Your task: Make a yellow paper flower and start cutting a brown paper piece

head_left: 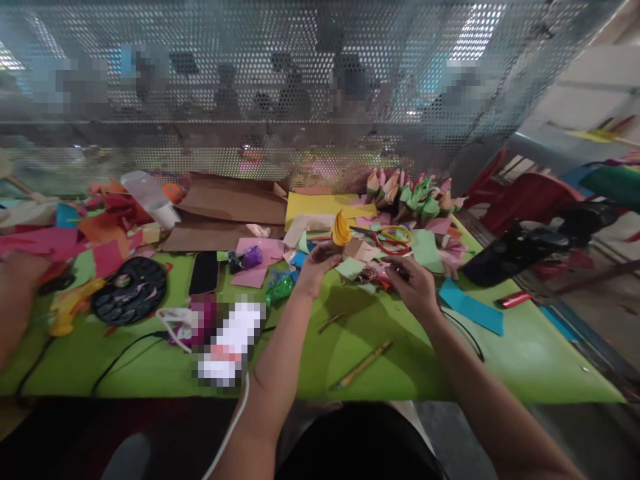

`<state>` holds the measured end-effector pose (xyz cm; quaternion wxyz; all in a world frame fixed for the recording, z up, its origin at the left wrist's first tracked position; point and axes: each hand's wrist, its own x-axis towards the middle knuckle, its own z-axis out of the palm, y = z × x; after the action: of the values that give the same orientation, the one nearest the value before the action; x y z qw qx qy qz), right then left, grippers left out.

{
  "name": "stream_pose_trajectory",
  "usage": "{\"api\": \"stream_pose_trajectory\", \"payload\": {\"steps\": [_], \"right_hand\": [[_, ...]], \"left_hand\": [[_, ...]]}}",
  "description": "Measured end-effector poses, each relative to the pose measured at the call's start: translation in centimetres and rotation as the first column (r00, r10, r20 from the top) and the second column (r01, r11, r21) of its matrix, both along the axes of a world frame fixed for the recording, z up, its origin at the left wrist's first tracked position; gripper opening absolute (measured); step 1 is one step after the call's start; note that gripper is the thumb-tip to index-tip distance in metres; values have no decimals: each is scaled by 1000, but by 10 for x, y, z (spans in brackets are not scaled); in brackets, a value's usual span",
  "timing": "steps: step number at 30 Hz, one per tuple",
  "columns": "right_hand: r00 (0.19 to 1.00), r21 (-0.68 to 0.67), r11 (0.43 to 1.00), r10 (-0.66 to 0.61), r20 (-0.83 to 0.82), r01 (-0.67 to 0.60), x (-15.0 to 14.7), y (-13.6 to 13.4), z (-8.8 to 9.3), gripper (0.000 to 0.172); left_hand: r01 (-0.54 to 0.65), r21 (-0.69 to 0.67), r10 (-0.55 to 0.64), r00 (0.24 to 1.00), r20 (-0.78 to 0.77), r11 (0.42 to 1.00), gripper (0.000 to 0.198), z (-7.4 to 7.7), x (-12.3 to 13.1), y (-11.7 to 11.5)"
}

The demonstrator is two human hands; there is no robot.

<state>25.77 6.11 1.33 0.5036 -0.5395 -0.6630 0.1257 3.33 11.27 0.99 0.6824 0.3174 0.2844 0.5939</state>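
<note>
In my left hand (320,263) I hold up a small cone with a swirled yellow paper top (341,230), gripped at its base. My right hand (413,280) is at a small heap of shiny crumpled wrappers (371,275), its thumb and fingers bent together. What they pinch, if anything, is too small to tell. Scissors (395,241) with red and yellow handles lie just behind the hands. Pale green paper pieces (351,268) rest between my hands. Nearer to me on the green table (320,367) lies a yellowish pen (364,365).
Finished-looking paper cones (410,197) stand bunched at the back right. Brown sheets (235,207) and a yellow sheet (320,205) lie along the perforated metal screen (300,87). Left are phones, cables, a black palette (130,290) and another person's hand (17,293). A black bottle (515,250) lies right.
</note>
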Motion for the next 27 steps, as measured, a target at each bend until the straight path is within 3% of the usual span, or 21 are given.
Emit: {"api": "stream_pose_trajectory", "payload": {"steps": [8, 22, 27], "right_hand": [[1000, 12, 1000, 9, 15, -9, 0, 1, 1, 21], [999, 18, 999, 37, 15, -37, -1, 0, 2, 19], [999, 19, 999, 43, 13, -43, -1, 0, 1, 19]], "left_hand": [[-35, -12, 34, 998, -57, 999, 41, -8, -2, 4], [65, -50, -66, 998, -16, 997, 44, -4, -3, 2], [52, -25, -53, 998, -27, 998, 45, -7, -3, 3]]}}
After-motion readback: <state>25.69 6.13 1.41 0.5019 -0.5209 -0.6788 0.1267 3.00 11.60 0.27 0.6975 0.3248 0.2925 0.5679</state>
